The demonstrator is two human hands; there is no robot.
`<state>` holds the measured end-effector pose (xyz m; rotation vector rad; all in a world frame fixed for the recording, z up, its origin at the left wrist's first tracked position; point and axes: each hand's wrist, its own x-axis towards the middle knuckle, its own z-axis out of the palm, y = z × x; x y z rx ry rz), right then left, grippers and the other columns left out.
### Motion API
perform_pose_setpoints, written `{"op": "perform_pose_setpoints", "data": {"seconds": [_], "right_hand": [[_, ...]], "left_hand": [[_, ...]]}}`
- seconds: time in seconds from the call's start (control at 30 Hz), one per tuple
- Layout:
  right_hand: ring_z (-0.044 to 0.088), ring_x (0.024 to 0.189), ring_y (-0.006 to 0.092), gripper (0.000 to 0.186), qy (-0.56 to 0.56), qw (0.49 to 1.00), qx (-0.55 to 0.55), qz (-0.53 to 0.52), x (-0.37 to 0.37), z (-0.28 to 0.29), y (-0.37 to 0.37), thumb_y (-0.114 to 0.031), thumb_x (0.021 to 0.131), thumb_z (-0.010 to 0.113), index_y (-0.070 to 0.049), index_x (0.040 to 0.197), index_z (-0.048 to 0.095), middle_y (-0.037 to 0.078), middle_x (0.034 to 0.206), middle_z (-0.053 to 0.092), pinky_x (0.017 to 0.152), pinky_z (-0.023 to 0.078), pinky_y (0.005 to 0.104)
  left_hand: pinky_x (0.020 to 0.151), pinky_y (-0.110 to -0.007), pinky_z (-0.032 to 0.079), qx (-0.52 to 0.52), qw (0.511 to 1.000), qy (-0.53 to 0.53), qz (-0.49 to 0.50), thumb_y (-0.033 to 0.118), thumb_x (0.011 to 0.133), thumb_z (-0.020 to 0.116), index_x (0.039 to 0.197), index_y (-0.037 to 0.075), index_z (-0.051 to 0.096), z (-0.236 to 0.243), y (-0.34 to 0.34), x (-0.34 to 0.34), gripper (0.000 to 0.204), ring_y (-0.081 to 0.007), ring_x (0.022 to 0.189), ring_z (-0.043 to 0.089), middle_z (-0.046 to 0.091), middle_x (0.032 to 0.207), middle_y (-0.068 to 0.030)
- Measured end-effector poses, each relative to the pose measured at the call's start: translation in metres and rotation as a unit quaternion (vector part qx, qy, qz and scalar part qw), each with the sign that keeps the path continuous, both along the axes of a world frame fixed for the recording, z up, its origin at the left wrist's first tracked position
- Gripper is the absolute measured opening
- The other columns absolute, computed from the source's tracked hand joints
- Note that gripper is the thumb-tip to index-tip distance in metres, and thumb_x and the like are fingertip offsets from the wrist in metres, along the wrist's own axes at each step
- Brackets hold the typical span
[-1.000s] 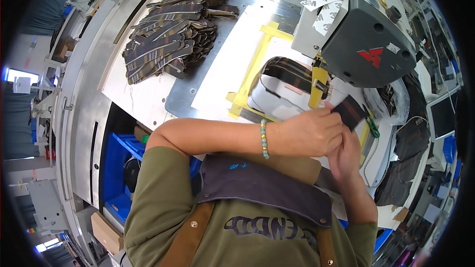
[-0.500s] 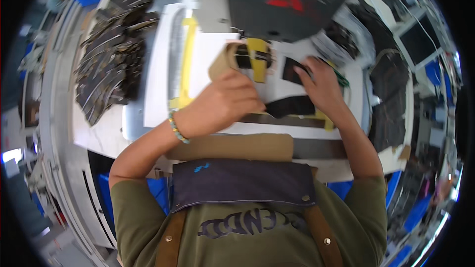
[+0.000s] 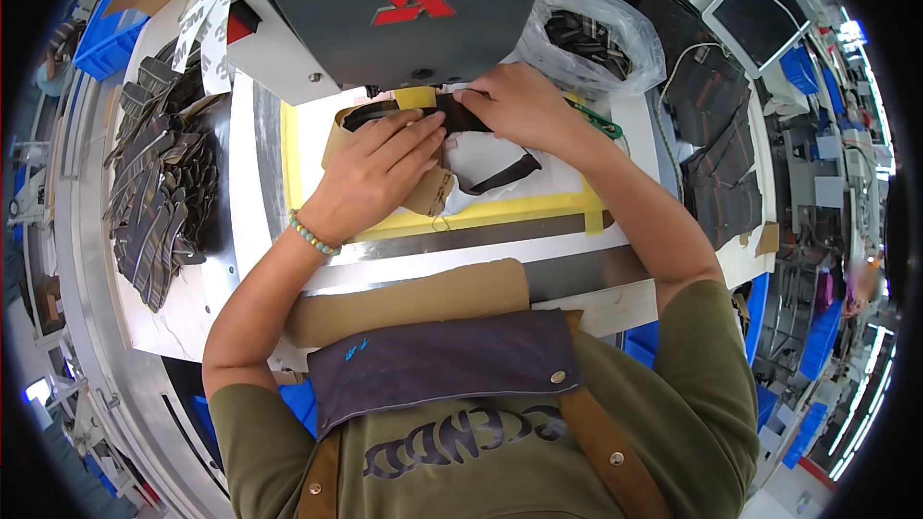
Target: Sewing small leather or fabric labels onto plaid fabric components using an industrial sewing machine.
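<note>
My left hand (image 3: 380, 173) lies with its fingers stretched out, flat on a tan card piece (image 3: 430, 192) and the near edge of dark fabric. Beside it, my right hand (image 3: 524, 108) pinches a dark fabric piece (image 3: 463, 113) under the front of the grey sewing machine head (image 3: 413, 10). A yellow strip (image 3: 415, 97) crosses the fabric there. Just nearer to me, a narrow black fabric strip (image 3: 508, 176) rests on a white sheet edged with yellow tape (image 3: 500, 211). The palm side of both hands is hidden.
Stacked striped fabric pieces (image 3: 163, 163) lie at the left. A clear plastic bag (image 3: 639, 38) of dark pieces, green-handled scissors (image 3: 601, 120) and more dark fabric (image 3: 711, 135) are at the right. A rolled tan sheet (image 3: 413, 303) lies along the near edge.
Both hands have moved toward the machine head and closer together. The right hand has drawn the dark fabric leftward; the left hand has flattened onto the tan card. The view has shifted.
</note>
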<state>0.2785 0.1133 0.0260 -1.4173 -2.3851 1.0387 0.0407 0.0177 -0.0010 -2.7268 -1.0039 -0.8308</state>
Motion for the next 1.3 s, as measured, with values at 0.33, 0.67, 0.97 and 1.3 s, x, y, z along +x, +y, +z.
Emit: {"op": "perform_pose_setpoints", "data": {"seconds": [0.33,0.67,0.97,1.3], "right_hand": [[0.076,0.087,0.0409,0.038,-0.049,0.975,0.218,-0.002,-0.009,-0.021,0.002,-0.034,0.097,0.062,-0.004,0.083,0.080,0.018,0.088,0.078,0.081,0.061,0.0531],[0.075,0.089,0.0393,0.036,-0.036,0.976,0.216,-0.001,-0.010,-0.024,0.003,-0.034,0.096,0.065,-0.004,0.085,0.081,0.016,0.088,0.078,0.080,0.061,0.0519],[0.075,0.088,0.0393,0.039,-0.050,0.973,0.221,0.036,-0.003,-0.025,0.006,-0.038,0.099,0.066,-0.002,0.091,0.081,0.017,0.091,0.079,0.080,0.060,0.0518],[0.063,0.135,0.0331,0.037,0.108,0.940,0.197,0.257,0.057,0.002,0.000,-0.001,0.096,0.066,-0.014,0.128,0.079,0.006,0.143,0.072,0.113,0.052,0.0436]], "left_hand": [[0.112,-0.046,0.051,-0.078,0.996,0.022,0.039,0.022,0.098,0.076,0.131,0.003,0.075,-0.003,0.001,-0.001,0.038,-0.0319,0.140,0.060,0.070,0.146,-0.0080],[0.115,-0.047,0.048,-0.093,0.993,0.051,0.044,0.026,0.099,0.075,0.139,0.004,0.071,-0.003,0.004,0.003,0.045,-0.0339,0.143,0.056,0.067,0.151,-0.0088],[0.120,-0.049,0.043,-0.125,0.989,0.045,0.060,0.029,0.102,0.072,0.142,0.003,0.070,-0.002,0.007,0.008,0.048,-0.0374,0.147,0.052,0.066,0.151,-0.0115],[0.120,-0.050,0.044,-0.164,0.984,0.036,0.058,0.030,0.100,0.074,0.135,0.001,0.070,0.002,0.008,0.003,0.046,-0.0370,0.146,0.051,0.060,0.160,-0.0085]]}}
